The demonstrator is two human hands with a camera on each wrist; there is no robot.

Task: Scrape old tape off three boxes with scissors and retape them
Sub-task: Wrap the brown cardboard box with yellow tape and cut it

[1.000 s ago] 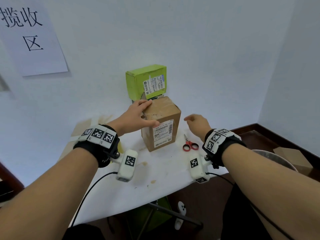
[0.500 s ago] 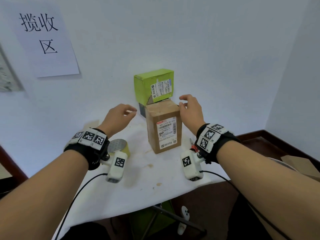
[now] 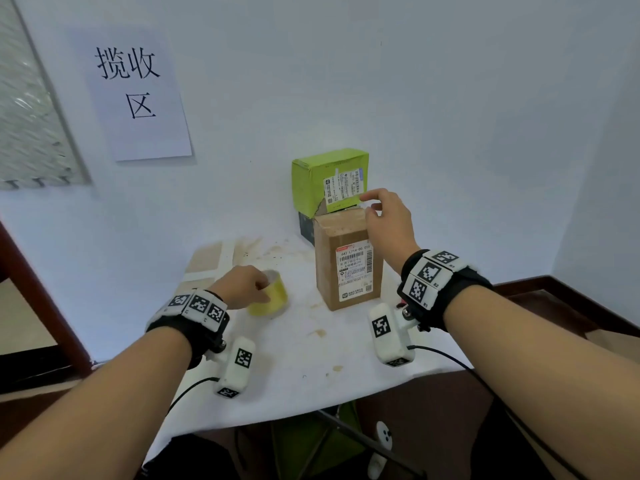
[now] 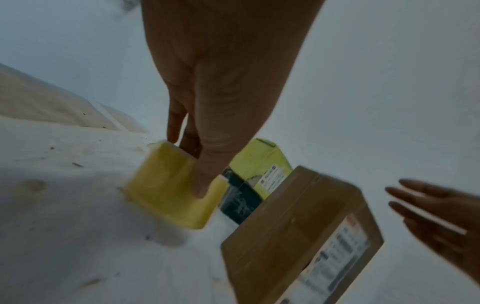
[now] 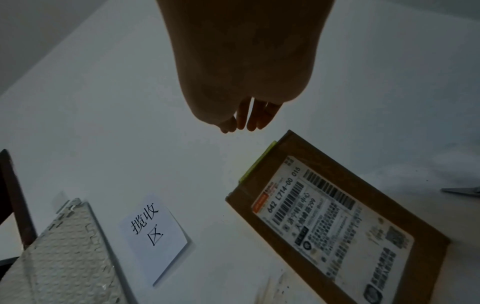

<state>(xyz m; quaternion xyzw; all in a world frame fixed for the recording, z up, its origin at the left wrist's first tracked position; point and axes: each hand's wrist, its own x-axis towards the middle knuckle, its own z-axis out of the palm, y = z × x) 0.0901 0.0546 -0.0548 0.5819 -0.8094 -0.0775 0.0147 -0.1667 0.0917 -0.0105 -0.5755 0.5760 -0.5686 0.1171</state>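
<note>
A yellow tape roll [image 3: 275, 297] lies on the white-covered table [image 3: 294, 358], left of a tall brown box [image 3: 349, 271] with a shipping label. My left hand [image 3: 261, 289] grips the roll [image 4: 166, 185], fingers in its core and thumb [image 4: 207, 164] over its outer side. My right hand [image 3: 372, 206] hovers at the brown box's top right corner, fingers straight [image 5: 241, 123] and holding nothing. Behind stands a green box [image 3: 329, 178] stacked on a dark box [image 3: 306, 226]. Only a scissors tip [image 5: 462, 191] shows, right of the brown box [image 5: 337, 222].
The white wall stands close behind the boxes, with a paper sign [image 3: 138, 95] and a textured panel [image 3: 31, 126] to the left. The table's front edge is near my wrists; its cloth is stained. A dark floor and table legs [image 3: 346, 434] lie below.
My left hand left the brown box, dropped to the left and took hold of the tape roll. My right hand moved up from the scissors to the box's top right corner.
</note>
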